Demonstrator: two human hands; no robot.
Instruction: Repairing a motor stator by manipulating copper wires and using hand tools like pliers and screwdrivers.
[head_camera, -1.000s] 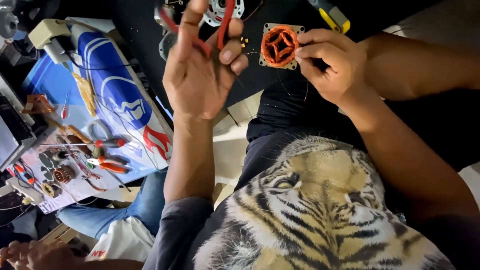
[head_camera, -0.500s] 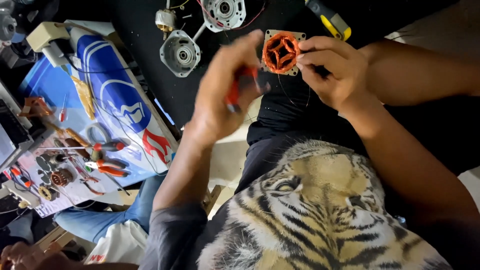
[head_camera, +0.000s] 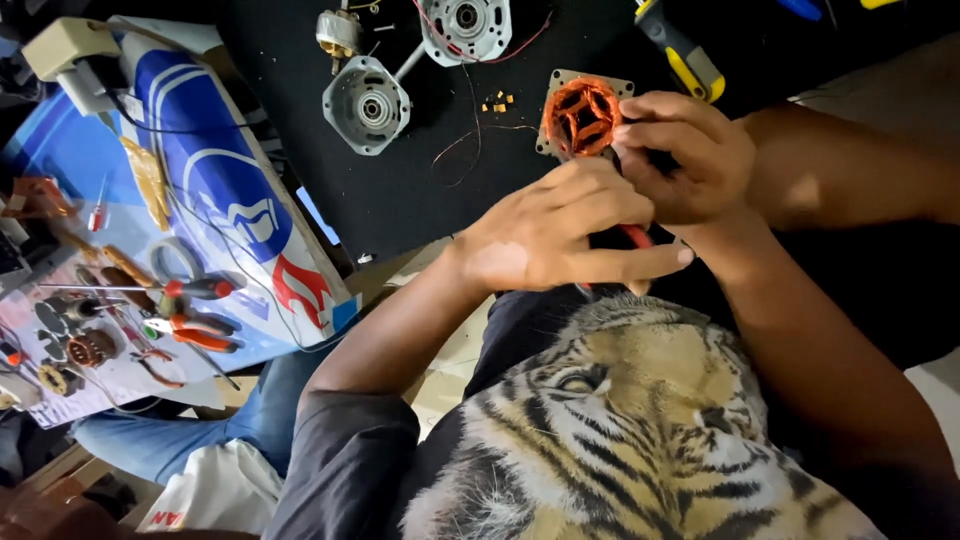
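Observation:
My right hand (head_camera: 690, 160) grips a square motor stator (head_camera: 582, 115) with orange copper windings, holding it over the black mat (head_camera: 420, 190). My left hand (head_camera: 560, 235) lies just below and against the right hand, its fingers closed around a red-handled tool (head_camera: 635, 237). Only a short piece of the red handle shows between the fingers; the tool's tip is hidden behind my hands. Thin wires trail from the stator to the left.
Two grey metal motor end housings (head_camera: 367, 103) (head_camera: 465, 22) lie on the mat, with a yellow-handled tool (head_camera: 680, 55) at the top. A blue and white board (head_camera: 230, 200) on the left carries orange-handled pliers (head_camera: 195, 333), scissors and small parts. Another person's jeans (head_camera: 200, 440) show at lower left.
My left hand has come down and to the right with the red-handled tool, from raised and apart to pressed against my right hand by the stator. The right hand has kept its hold.

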